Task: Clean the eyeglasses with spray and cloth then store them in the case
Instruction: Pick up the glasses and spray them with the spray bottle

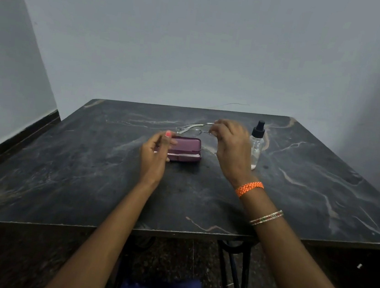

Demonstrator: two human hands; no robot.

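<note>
Thin-framed eyeglasses [192, 129] hang just above the dark marble table [85, 167], behind the case. My right hand [228, 146] pinches them at their right end. A purple eyeglass case [187, 149] lies in the table's middle, its lid slightly ajar with a pale strip showing along the opening. My left hand [155, 157] hovers at the case's left end, fingers apart and holding nothing. A clear spray bottle [256, 147] with a black pump top stands upright just right of my right hand. No cloth can be told apart; the pale strip may be one.
The table stands against a grey wall, with a corner at the left. Its front edge runs below my forearms. Black metal table legs [233, 269] and a dark floor show underneath.
</note>
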